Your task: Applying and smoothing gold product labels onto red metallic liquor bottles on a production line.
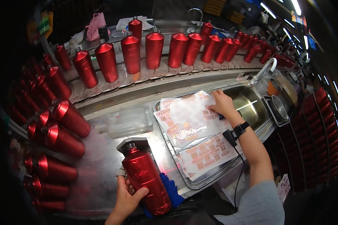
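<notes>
Left hand [127,200]: some fingers hidden behind red bottle [146,176]; forearm cut by lower edge. Blue cloth [172,189] partly covered by same bottle. Tray [196,186] largely under printed sheets [206,153]. Farthest bottles [285,59] too small to count.

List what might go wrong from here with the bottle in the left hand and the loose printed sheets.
1. The left hand grips the glossy red bottle around its side, so it might slip or get scratched.
2. The printed sheets overlap loosely under the right hand, close to the sink; a careless pull could shift several, perhaps into it.
3. The black cable hanging at the right wrist could catch a sheet's edge.
</notes>
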### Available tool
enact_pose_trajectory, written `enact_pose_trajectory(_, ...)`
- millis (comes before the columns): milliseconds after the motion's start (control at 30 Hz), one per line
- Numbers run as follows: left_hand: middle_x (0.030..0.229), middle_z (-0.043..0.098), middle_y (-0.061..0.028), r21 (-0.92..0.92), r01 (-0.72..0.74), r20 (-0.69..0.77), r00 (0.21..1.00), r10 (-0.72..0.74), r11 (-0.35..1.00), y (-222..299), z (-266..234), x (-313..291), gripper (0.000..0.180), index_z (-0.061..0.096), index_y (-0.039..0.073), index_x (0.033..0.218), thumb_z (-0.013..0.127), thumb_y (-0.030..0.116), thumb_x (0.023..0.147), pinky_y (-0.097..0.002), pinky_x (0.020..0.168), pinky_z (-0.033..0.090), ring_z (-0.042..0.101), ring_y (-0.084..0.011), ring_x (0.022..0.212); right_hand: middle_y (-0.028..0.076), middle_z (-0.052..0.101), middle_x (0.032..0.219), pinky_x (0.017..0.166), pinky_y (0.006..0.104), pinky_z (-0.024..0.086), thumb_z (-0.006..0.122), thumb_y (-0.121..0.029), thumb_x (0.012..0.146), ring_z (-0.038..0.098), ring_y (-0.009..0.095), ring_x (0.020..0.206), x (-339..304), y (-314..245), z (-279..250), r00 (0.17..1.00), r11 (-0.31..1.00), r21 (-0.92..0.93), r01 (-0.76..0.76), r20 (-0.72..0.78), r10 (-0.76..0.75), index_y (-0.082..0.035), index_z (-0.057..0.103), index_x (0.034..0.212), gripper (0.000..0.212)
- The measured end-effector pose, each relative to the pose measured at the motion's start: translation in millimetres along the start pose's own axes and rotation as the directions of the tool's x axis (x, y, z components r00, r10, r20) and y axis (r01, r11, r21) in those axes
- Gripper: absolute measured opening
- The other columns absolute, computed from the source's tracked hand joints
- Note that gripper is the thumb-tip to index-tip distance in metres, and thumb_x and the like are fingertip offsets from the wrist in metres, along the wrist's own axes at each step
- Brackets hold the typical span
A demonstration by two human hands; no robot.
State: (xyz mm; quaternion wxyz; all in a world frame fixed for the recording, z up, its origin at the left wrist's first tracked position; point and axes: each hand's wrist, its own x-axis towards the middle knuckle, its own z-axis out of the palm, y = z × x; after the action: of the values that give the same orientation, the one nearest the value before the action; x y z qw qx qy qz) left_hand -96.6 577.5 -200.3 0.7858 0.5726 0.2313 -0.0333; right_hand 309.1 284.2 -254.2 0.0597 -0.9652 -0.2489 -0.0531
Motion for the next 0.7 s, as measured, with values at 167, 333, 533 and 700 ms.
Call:
enact_pose_trajectory(167,0.136,0.048,-0.014,-0.029,0.013,0.012,1.0,-0.012,1.0,2.0,-0.8,5.8,0.095,0.013,0.005,0.151,0.078,0.017,0.082,-0.0374,0.104,0.043,0.052,-0.0208,0.124,0.013,0.068,0.111,0.086,0.041,0.052,0.081,-0.029,0.069,0.066,0.031,0.102,38.2,16.6,18.9,0.995,0.998,-0.036,-0.051,0.089,0.054,-0.011,0.069,0.114,0.05)
enact_pose_trajectory(333,0.139,0.045,-0.0134,-0.053,0.012,0.029,1.0,-0.011,0.999,2.7,-3.0,9.8,0.102,0.014,0.005,0.151,0.084,0.025,0.078,-0.0374,0.105,0.042,0.05,-0.0205,0.126,0.012,0.071,0.097,0.079,0.0416,0.053,0.075,-0.024,0.072,0.067,0.032,0.094,56.4,18.0,23.1,0.978,0.983,0.011,-0.182,0.107,0.18,-0.011,0.072,0.093,0.025)
enact_pose_trajectory(533,0.138,0.046,-0.0131,-0.064,0.013,0.025,1.0,-0.012,0.998,-0.1,0.3,14.4,0.101,0.016,0.005,0.15,0.084,0.025,0.078,-0.0368,0.105,0.043,0.05,-0.0202,0.125,0.011,0.07,0.08,0.07,0.0427,0.053,0.068,-0.019,0.078,0.068,0.033,0.08,36.3,15.8,35.0,0.967,0.989,0.123,-0.084,-0.231,0.111,-0.01,0.07,0.085,0.012)
enact_pose_trajectory(700,0.132,0.053,-0.0158,-0.043,-0.017,-0.003,1.0,0.017,0.999,-6.8,-4.8,10.6,0.098,0.012,0.005,0.15,0.079,0.01,0.08,-0.0368,0.103,0.046,0.056,-0.0211,0.12,0.01,0.07,0.08,0.067,0.0378,0.052,0.069,-0.016,0.078,0.068,0.029,0.075,-0.1,-35.4,-16.6,0.979,0.933,0.356,0.045,-0.203,0.031,-0.007,0.069,0.085,0.011)
